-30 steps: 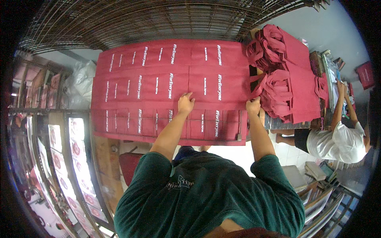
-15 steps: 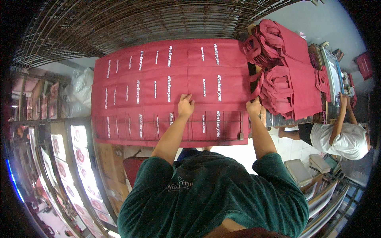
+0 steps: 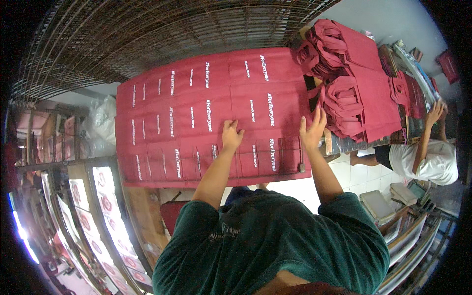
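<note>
Red fabric bags (image 3: pixel 221 93) with white print lie in overlapping rows on a wire rack (image 3: pixel 241 173) in front of me. My left hand (image 3: pixel 232 135) rests on the front part of a bag near the middle, its thumb and fingers apart. At the right end of the rows, my right hand (image 3: pixel 312 131) is spread over the bag's edge, with nothing held between the fingers. Just right of that hand is a pile of red bags (image 3: pixel 381 110) with bunched handles (image 3: pixel 341 105).
Dark wire racks (image 3: pixel 172 29) rise behind the bags. Clear plastic (image 3: pixel 101 123) bulges at the left, above a rack of printed sheets (image 3: pixel 105 196). At the right, a co-worker in a white shirt (image 3: pixel 432 160) handles a framed screen (image 3: pixel 418 71). Flat boxes (image 3: pixel 377 206) stand lower right.
My right hand has let go of the bag's edge and spread its fingers. The bag's front part now lies flatter. The co-worker's hands have moved up, and the framed screen is tilted.
</note>
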Demonstrator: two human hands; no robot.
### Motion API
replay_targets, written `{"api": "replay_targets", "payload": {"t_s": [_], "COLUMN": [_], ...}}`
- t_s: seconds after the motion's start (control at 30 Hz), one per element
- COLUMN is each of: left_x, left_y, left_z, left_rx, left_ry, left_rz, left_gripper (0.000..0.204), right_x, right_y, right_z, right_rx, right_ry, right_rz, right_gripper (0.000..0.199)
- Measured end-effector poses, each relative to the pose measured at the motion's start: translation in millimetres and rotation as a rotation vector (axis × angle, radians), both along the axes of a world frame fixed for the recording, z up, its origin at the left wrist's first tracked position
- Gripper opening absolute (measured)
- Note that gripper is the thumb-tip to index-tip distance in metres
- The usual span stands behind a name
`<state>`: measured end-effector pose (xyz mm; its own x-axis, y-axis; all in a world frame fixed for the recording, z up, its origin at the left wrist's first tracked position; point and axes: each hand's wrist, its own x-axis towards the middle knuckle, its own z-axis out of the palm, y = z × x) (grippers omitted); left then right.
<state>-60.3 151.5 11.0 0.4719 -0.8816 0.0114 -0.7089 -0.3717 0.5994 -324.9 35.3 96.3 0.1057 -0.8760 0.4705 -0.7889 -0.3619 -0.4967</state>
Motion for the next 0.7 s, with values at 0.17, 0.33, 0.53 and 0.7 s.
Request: {"api": "replay_targets", "payload": {"t_s": [0.17, 0.33, 0.53, 0.7], "left_x": [-1.6, -0.7, 0.8, -5.7], "left_y": [-2.4, -2.7, -1.0, 2.2], "left_z": [5.7, 6.8, 3.5, 18.0], "left_rx": [0.031, 0.084, 0.041, 0.093], "left_ry": [0.015, 0.002, -0.018, -0.045], "left_rz": [-0.025, -0.029, -0.035, 0.000], "left_gripper": [0.051, 0.050, 0.051, 0.055], "right_x": [1.9, 3.3, 3.4, -61.3], "right_y": [-51.7, -65.2, 4.7, 41.0], "right_z": [-30.6, -34.7, -36.7, 47.5], "right_rx": [0.057, 0.800, 0.034, 0.162], "right_ry": [0.269, 0.291, 0.457, -0.273], "right_rz": [0.072, -0.073, 0.145, 0.133], "right_gripper": [0.067, 0.078, 0.077, 0.051]}}
